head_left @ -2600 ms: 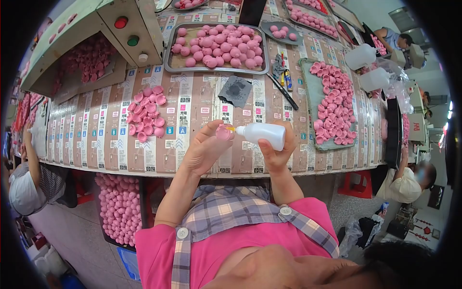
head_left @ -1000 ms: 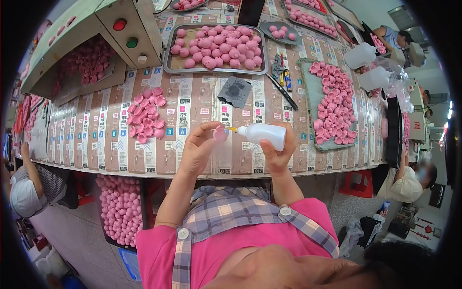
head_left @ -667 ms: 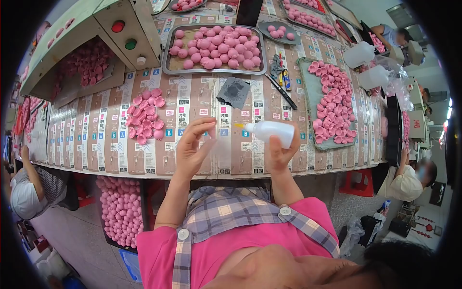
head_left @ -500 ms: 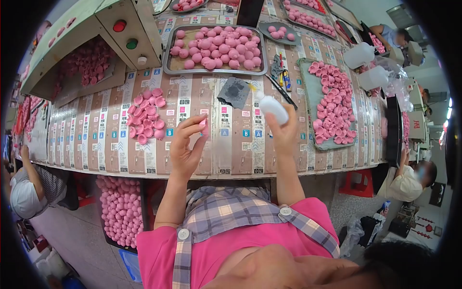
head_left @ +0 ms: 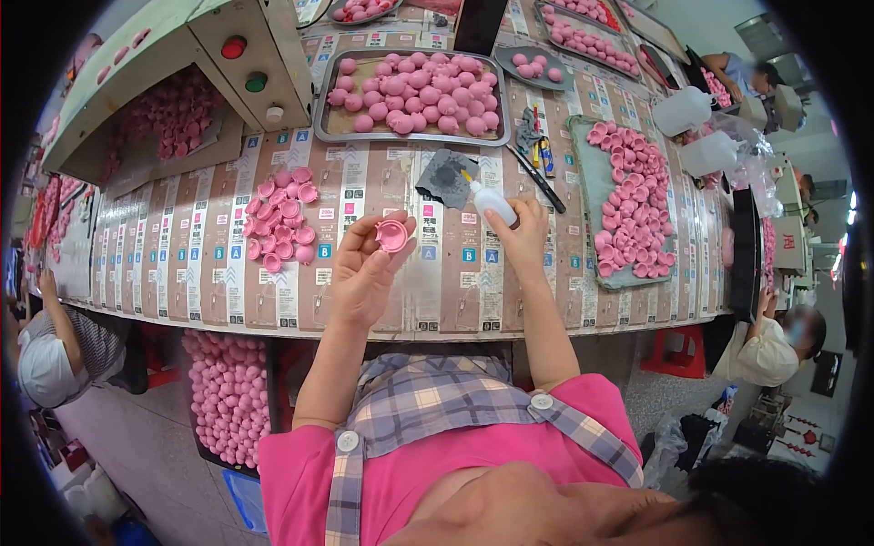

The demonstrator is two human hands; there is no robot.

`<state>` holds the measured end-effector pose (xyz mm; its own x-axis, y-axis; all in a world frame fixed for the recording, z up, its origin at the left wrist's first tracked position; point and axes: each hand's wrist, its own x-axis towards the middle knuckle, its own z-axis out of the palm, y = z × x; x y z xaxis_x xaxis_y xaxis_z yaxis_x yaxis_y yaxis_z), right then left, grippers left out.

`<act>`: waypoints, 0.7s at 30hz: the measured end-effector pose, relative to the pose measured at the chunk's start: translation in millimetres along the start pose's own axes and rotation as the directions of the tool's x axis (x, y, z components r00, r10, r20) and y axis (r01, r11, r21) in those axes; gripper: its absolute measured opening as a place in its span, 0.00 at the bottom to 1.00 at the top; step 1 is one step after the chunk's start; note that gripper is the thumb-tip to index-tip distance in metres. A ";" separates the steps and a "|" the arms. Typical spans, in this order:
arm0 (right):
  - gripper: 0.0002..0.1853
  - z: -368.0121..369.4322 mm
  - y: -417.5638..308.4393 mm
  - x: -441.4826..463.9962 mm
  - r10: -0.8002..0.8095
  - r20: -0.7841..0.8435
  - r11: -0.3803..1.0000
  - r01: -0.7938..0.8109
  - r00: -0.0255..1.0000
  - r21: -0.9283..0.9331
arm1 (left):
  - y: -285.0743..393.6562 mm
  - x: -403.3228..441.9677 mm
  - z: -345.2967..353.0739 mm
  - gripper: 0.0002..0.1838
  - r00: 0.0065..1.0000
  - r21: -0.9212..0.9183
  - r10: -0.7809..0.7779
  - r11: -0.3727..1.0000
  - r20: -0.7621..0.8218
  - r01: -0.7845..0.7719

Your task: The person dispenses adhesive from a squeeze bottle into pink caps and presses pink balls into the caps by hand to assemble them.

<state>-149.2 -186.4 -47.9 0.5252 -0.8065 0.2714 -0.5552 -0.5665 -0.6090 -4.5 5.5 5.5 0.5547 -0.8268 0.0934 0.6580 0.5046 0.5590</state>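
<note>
My left hand (head_left: 362,278) is closed on a small pink hollow half-shell (head_left: 392,236), its open side turned up toward me. In my right hand (head_left: 522,235) is a white squeeze bottle (head_left: 492,207) with a yellow nozzle, which points up and left. The nozzle tip lies over or near a dark, stained grey pad (head_left: 445,176); I cannot tell if they touch. Left of my left hand is a heap of pink half-shells (head_left: 280,221). More half-shells (head_left: 630,205) lie on a green-grey tray (head_left: 608,276) to the right.
A metal tray (head_left: 320,118) of pink balls stands at the back. A machine (head_left: 205,55) with red and green buttons is at left. Black tweezers (head_left: 537,179) and a yellow tube (head_left: 546,156) lie behind my right hand. Below the table edge is a crate of balls (head_left: 228,396). Other people sit at both sides.
My left hand has turned the half-shell so its hollow faces me. My right hand has moved left, bringing the bottle lower and its nozzle closer to the grey pad.
</note>
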 end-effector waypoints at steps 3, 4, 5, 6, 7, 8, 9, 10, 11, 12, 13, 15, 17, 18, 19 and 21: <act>0.21 2.3 1.4 -0.5 -0.009 -0.005 1.000 0.008 1.000 -0.024 | -3.2 -0.1 -0.1 0.21 0.997 -0.084 -0.078 0.993 0.003 0.078; 0.21 2.7 1.1 -0.8 -0.012 -0.009 1.000 0.011 1.000 -0.029 | -4.6 -0.2 0.6 0.21 0.995 -0.100 -0.099 0.990 0.001 0.098; 0.21 2.8 0.9 -1.0 -0.015 -0.013 0.999 0.015 1.000 -0.034 | -6.1 -0.4 0.8 0.21 0.994 -0.102 -0.111 0.989 -0.005 0.110; 0.21 2.5 0.5 -1.0 -0.014 -0.010 0.999 0.014 1.000 -0.035 | -7.6 -0.6 1.0 0.21 0.992 -0.105 -0.123 0.987 -0.011 0.121; 0.21 2.0 -0.1 -0.8 -0.013 -0.006 0.999 0.013 1.000 -0.036 | -8.8 -0.8 1.4 0.21 0.991 -0.107 -0.134 0.986 -0.017 0.132; 0.21 1.8 -0.5 -0.9 -0.012 -0.002 0.999 0.012 1.000 -0.037 | -9.4 -1.0 2.9 0.21 0.988 -0.112 -0.148 0.983 -0.033 0.144; 0.21 1.7 -0.7 -1.1 -0.016 -0.004 0.999 0.015 1.000 -0.039 | -9.5 -1.0 4.8 0.21 0.986 -0.117 -0.163 0.981 -0.047 0.156; 0.21 1.7 -1.0 -1.2 -0.020 -0.007 0.999 0.020 1.000 -0.042 | -9.6 -1.0 5.9 0.21 0.982 -0.122 -0.177 0.978 -0.061 0.168; 0.21 1.8 -1.3 -1.2 -0.025 -0.009 0.999 0.024 1.000 -0.045 | -9.9 -1.2 5.5 0.20 0.980 -0.132 -0.193 0.974 -0.051 0.185; 0.21 1.8 -1.6 -1.5 -0.027 -0.009 0.999 0.027 1.000 -0.046 | -10.2 -1.6 4.6 0.19 0.977 -0.141 -0.209 0.969 -0.040 0.202; 0.21 1.7 -2.0 -1.7 -0.030 -0.010 0.998 0.030 0.999 -0.047 | -10.4 -1.8 4.2 0.19 0.974 -0.151 -0.225 0.964 -0.029 0.218; 0.21 2.5 -2.0 -0.5 -0.040 -0.017 0.998 0.039 0.999 -0.049 | -10.0 -2.6 7.5 0.18 0.986 0.087 -0.154 0.985 0.064 0.149; 0.21 3.5 0.0 -1.5 -0.047 -0.027 0.998 0.045 0.999 -0.051 | -8.0 -3.6 14.5 0.17 0.984 0.317 -0.074 0.948 0.159 0.020; 0.21 4.1 1.3 -2.8 -0.046 -0.028 0.997 0.044 0.999 -0.060 | -6.5 -4.1 17.5 0.17 0.978 0.438 -0.050 0.898 0.203 -0.045; 0.21 5.4 2.3 -2.8 -0.047 -0.031 0.997 0.044 0.998 -0.067 | -4.9 -4.3 19.9 0.16 0.968 0.549 -0.031 0.828 0.250 -0.115; 0.21 5.9 2.4 -1.9 -0.051 -0.038 0.997 0.048 0.998 -0.068 | -5.8 -3.3 21.5 0.17 0.958 0.665 0.006 0.719 0.285 -0.202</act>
<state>-147.8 -185.3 -54.3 0.5277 -0.7827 0.3302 -0.5721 -0.6148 -0.5430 -21.1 -0.1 19.7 0.3899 -0.8605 0.3278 0.0223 0.3647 0.9308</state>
